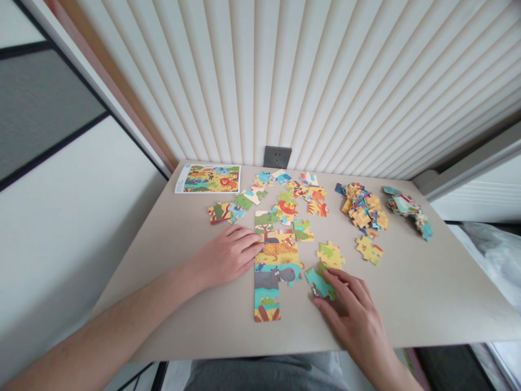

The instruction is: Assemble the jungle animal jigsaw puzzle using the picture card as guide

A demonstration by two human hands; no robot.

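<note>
My right hand [352, 312] grips a teal jigsaw piece [318, 283] between thumb and fingers, on the tabletop. Just above that piece lies a yellow-green piece [330, 256]. My left hand [228, 256] rests flat with its fingertips at the left edge of a partly joined column of animal jigsaw pieces [277, 260], holding nothing. That column shows a tree, a leopard and a hippo, and it stands between my hands. Both hands are apart from the loose pieces further back.
A printed picture card [208, 178] of the puzzle lies at the back left. Loose pieces [285, 203] are spread across the back middle, and two heaps of pieces [363, 212] sit at the back right. A wall socket [277, 157] and ribbed wall panel stand behind the beige table [407, 304].
</note>
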